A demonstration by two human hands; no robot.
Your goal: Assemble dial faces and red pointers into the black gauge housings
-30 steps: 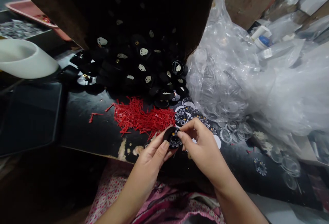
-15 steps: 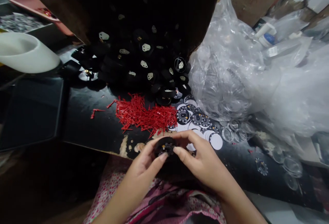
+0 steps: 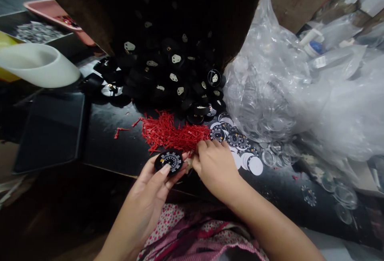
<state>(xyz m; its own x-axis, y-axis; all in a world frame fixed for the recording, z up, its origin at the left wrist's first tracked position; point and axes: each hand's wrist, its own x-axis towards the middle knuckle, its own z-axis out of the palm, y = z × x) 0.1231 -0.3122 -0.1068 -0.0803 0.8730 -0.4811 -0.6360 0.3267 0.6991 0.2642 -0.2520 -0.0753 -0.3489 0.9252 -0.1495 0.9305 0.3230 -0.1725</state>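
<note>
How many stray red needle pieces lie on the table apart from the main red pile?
1: a stray red needle lies on the black table, left of the red needle pile. The right hand covers the pile's near edge, so others may be hidden.

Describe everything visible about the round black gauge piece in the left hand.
The gauge piece is a small round black disc, plastic by its look, its dial face up with white scale markings and an orange mark at top. The left hand pinches it, thumb on its lower rim, above the dark table's edge, beside the red pointers.
</note>
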